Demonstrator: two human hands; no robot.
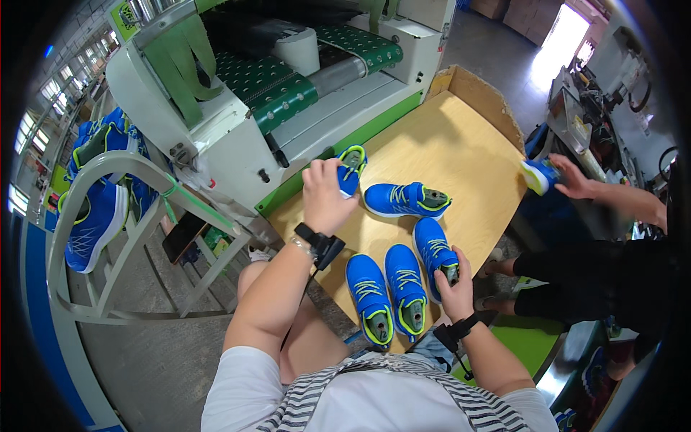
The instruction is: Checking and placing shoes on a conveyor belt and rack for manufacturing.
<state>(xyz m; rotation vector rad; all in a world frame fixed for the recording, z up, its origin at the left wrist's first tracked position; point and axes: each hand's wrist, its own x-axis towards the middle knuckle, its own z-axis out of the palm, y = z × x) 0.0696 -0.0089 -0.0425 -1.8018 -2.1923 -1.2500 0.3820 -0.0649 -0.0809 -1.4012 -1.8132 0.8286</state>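
My left hand (325, 196) is closed on a blue sneaker (352, 173) at the far left side of the wooden tabletop (461, 144). The heel of another blue sneaker (430, 240) is in the grip of my right hand (455, 288), its toe pointing away from me. Left of it, two matching sneakers, one (368, 281) and its neighbour (404, 277), lie side by side with their toes away from me. Beyond them a blue sneaker (397, 199) lies crosswise, toe to the left. All have lime collar trim and grey-green inserts in their openings.
A machine with a green studded belt (284, 97) stands beyond the table. On the left, a grey metal rack (108, 164) carries several blue sneakers (93, 223). At the right, a co-worker's hand (574, 178) holds a blue sneaker (538, 175). A cardboard edge (489, 97) borders the table's far end.
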